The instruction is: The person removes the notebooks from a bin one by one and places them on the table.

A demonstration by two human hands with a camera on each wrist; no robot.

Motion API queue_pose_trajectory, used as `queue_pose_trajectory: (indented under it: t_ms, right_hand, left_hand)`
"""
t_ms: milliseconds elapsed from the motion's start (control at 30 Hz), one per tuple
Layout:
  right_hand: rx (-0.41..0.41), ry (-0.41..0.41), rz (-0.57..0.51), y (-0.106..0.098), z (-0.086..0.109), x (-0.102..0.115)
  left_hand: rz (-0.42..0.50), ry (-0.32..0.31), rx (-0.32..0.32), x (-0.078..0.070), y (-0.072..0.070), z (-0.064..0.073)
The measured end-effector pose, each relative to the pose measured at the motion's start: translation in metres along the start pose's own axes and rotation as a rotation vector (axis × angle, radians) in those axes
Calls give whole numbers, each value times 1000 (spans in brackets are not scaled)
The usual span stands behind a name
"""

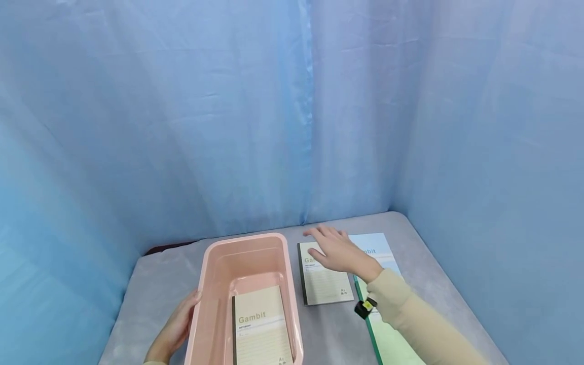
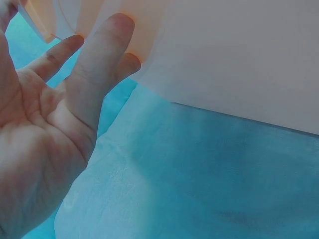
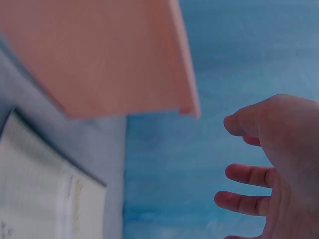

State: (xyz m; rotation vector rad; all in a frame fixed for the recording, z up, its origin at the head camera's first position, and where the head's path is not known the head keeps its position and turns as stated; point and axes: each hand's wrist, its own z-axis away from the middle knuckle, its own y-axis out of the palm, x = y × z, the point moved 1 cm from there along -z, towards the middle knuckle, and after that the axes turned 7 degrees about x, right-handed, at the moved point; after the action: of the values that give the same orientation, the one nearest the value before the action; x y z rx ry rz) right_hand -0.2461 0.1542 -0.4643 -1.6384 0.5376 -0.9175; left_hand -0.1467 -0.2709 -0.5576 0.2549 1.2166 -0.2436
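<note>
My left hand [image 1: 179, 322] is at the left side of a pink plastic bin [image 1: 292, 299]; in the left wrist view its extended fingers [image 2: 107, 45] touch the bin's outer wall. Inside the bin lies a cream "Gambit" notebook [image 1: 262, 329] with a dark spine. To the right of the bin, my right hand [image 1: 335, 248] hovers over a second cream notebook [image 1: 326, 286], fingers spread and holding nothing. The right wrist view shows this hand [image 3: 284, 169] with a gap between thumb and fingers, apart from the bin wall [image 3: 109, 55].
A light-blue notebook [image 1: 376, 243] and a green one [image 1: 388, 337] with a green spine lie at the right, partly hidden by my right arm. The grey-covered table [image 1: 150, 289] is bordered by blue curtains [image 1: 205, 126] at the back and sides.
</note>
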Motion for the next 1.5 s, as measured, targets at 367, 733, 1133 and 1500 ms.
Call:
queue_pose_trajectory:
  t_ms: [367, 733, 1133, 1500]
  right_hand:
    - [34, -116, -48, -11, -60, 75]
    - [110, -103, -99, 9, -102, 124]
    - [239, -11, -139, 63, -116, 159]
    - [279, 70, -76, 97, -121, 175]
  left_hand:
    - [18, 4, -16, 1, 1, 1]
    - [7, 6, -23, -1, 0, 4]
    - [5, -5, -50, -1, 3, -1]
    - [25, 19, 30, -1, -2, 0]
